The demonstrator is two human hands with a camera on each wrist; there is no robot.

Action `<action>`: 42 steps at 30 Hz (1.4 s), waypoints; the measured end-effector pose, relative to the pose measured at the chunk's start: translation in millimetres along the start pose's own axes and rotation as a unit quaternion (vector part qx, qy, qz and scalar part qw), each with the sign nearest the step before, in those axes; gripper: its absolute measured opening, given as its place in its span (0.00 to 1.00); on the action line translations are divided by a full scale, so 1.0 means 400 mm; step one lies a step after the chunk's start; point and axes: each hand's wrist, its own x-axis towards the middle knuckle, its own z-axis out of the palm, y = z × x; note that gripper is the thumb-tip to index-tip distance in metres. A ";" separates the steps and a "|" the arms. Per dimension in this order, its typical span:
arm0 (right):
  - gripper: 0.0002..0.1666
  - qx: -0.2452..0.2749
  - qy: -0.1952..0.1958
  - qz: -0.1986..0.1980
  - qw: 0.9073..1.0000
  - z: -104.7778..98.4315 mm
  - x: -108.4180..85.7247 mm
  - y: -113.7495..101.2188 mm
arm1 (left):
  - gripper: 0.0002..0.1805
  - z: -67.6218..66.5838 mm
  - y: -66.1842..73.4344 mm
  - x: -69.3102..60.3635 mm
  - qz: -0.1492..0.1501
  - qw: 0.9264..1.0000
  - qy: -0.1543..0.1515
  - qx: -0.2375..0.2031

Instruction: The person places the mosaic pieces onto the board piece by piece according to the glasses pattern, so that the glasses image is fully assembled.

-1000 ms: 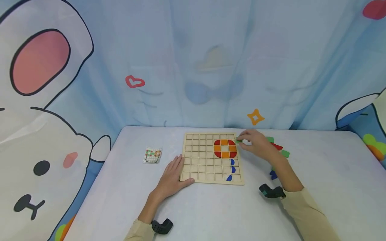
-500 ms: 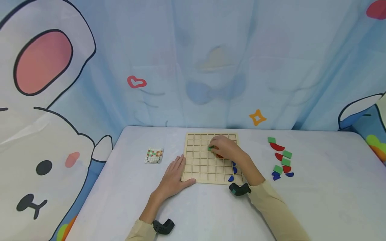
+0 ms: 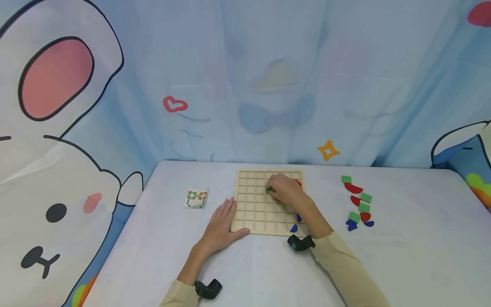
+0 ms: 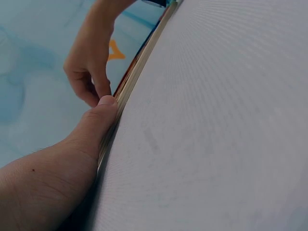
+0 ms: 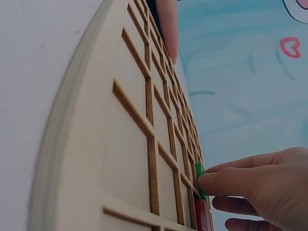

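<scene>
A wooden grid board [image 3: 249, 209] lies on the table. My left hand [image 3: 219, 226] rests against its left edge with straight fingers, its thumb [image 4: 103, 108] along the near edge. Over the upper middle of the grid, my right hand [image 3: 284, 188] pinches a small green tile [image 5: 199, 178] between thumb and finger, right at the grid's cells. Beside that tile a red piece [image 5: 201, 214] sits in the board. In the head view, another red piece [image 3: 298, 182] and blue pieces [image 3: 293, 228] show in the right columns. My right hand covers the other pieces around it.
Right of the board lie loose green squares [image 3: 364, 207], red pieces [image 3: 353, 188] and blue pieces [image 3: 369, 224]. A small patterned card [image 3: 196, 198] lies left of the board. A printed blue curtain [image 3: 215, 85] hangs behind the table.
My right hand has carried the green tile leftward from the board's right edge to the upper-middle cells and has stayed there over the last half second. The left hand stays in place.
</scene>
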 end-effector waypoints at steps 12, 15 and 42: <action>0.03 -0.018 0.036 0.003 0.999 -0.009 -0.030 0.007 | 0.54 0.005 0.004 -0.002 0.003 1.000 0.000 -0.003; 0.06 0.002 0.036 0.014 0.999 -0.026 -0.051 0.021 | 0.54 0.006 0.005 -0.002 0.004 1.000 0.001 -0.004; 0.27 0.063 -0.020 0.225 0.972 -0.132 -0.437 0.415 | 0.54 0.004 -0.005 0.002 0.003 1.000 0.006 0.006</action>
